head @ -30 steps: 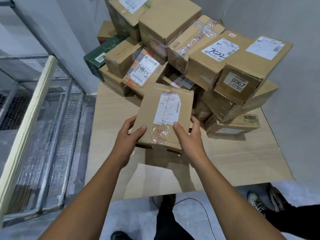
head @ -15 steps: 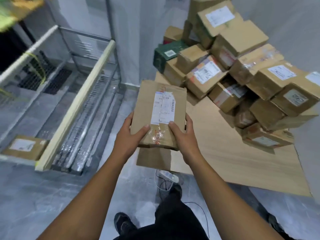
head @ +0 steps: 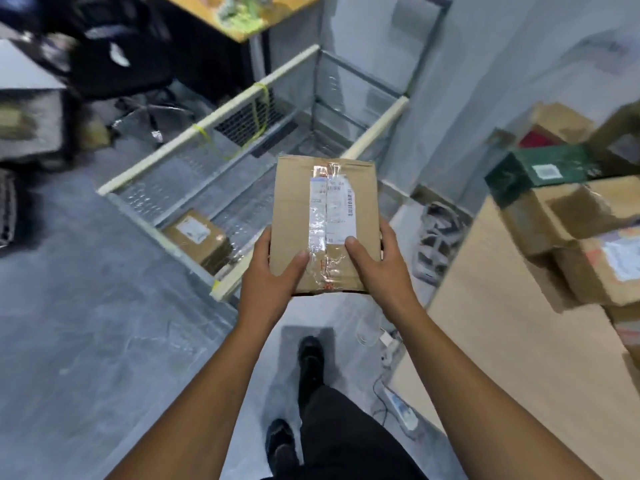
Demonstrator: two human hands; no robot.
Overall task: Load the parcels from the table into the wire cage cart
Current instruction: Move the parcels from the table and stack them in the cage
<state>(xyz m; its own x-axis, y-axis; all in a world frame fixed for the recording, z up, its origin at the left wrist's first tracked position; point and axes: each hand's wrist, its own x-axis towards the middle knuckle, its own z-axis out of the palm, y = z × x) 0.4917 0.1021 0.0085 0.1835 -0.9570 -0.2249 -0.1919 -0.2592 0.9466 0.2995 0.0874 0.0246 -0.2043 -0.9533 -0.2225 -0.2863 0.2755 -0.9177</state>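
Note:
I hold a flat brown cardboard parcel with a white label and clear tape in front of me. My left hand grips its lower left corner and my right hand grips its lower right edge. The parcel hangs over the near right corner of the wire cage cart, which has cream padded top rails. One brown parcel lies on the cart's floor at its near end. At the right, the wooden table carries a pile of parcels.
A green box tops the pile's left side. Cables and a power strip lie on the grey floor between cart and table. A black office chair and a desk stand beyond the cart. My legs and shoes are below.
I have turned left, away from the table, carrying the parcel in both hands. The cart has come into the middle of the view and the parcel pile has slid to the right edge.

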